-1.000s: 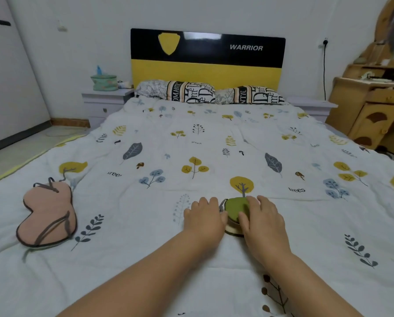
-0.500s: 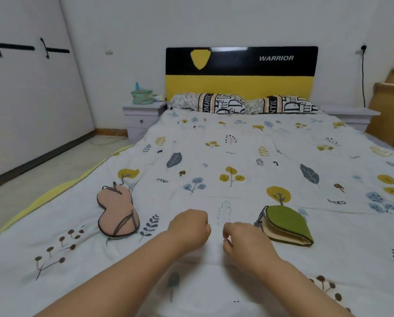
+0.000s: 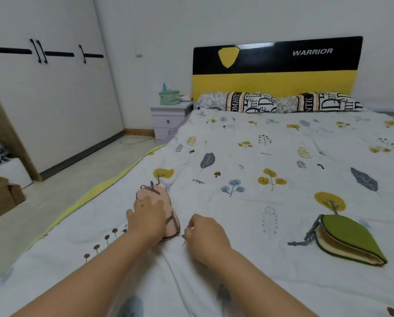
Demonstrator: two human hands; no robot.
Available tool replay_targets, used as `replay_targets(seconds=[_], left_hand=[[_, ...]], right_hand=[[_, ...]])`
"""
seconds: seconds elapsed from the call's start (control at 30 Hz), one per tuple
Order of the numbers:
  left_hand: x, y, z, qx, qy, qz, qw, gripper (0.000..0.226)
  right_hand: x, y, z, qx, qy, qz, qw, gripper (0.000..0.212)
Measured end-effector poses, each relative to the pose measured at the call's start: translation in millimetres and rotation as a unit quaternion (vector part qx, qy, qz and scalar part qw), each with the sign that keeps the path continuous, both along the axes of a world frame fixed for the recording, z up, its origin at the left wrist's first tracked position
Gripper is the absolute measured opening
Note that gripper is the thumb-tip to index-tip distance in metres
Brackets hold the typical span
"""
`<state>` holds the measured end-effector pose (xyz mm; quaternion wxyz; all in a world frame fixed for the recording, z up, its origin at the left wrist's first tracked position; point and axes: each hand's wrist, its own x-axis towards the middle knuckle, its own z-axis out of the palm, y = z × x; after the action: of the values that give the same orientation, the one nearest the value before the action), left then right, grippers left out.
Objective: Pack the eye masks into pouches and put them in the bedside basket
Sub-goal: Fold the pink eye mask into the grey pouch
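Observation:
A pink eye mask [image 3: 161, 197] with a dark strap lies on the patterned bedspread near the bed's left edge. My left hand [image 3: 146, 218] rests flat on top of it, fingers spread, covering its middle. Just right of the mask's near end, my right hand [image 3: 205, 234] has its fingertips pinched together close to the strap; whether they hold the strap I cannot tell. A green pouch [image 3: 349, 239] with a grey drawstring lies apart on the bed at the right. A green basket [image 3: 169, 97] stands on the bedside table [image 3: 168, 113] at the far left of the headboard.
Two pillows [image 3: 280, 102] lie under the black and yellow headboard [image 3: 276, 67]. A white wardrobe [image 3: 54, 99] runs along the left wall. Cardboard boxes [image 3: 1, 195] and piled items sit on the floor at the far left.
Both hands left the green pouch and moved left to the pink eye mask. My view turned left, so the pouch now lies at the right.

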<state>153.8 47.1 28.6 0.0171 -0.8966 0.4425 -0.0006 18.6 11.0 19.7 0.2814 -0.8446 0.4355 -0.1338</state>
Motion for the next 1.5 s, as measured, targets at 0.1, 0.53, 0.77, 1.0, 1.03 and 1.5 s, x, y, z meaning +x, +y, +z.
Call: replay_targets(seconds=[0.1, 0.53, 0.77, 1.0, 1.03, 1.5], left_hand=[[18.9, 9.9, -15.4, 0.003, 0.103, 0.047, 0.994, 0.039], [-8.1, 3.3, -2.9, -0.126, 0.243, -0.069, 0.959, 0.025], [-46.8, -2.0, -6.6, -0.146, 0.155, -0.112, 0.971, 0.028], [-87.1, -24.1, -37.2, -0.053, 0.066, -0.216, 0.973, 0.043], [-91.2, -26.6, -40.1, -0.039, 0.056, -0.223, 0.972, 0.040], [-79.5, -29.6, -31.3, -0.079, 0.184, -0.028, 0.979, 0.031]], right_hand=[[21.0, -1.2, -8.9, 0.043, 0.003, -0.027, 0.999, 0.033], [22.1, -11.7, -21.3, 0.187, -0.209, -0.152, 0.948, 0.021], [-69.8, -30.4, 3.2, 0.139, -0.206, -0.164, 0.955, 0.012], [-169.8, -35.2, 7.0, 0.142, -0.149, -0.173, 0.963, 0.015], [-180.2, -36.7, 3.4, 0.134, -0.137, -0.187, 0.964, 0.012], [-176.4, -22.2, -17.8, 0.063, 0.060, -0.261, 0.961, 0.034]])
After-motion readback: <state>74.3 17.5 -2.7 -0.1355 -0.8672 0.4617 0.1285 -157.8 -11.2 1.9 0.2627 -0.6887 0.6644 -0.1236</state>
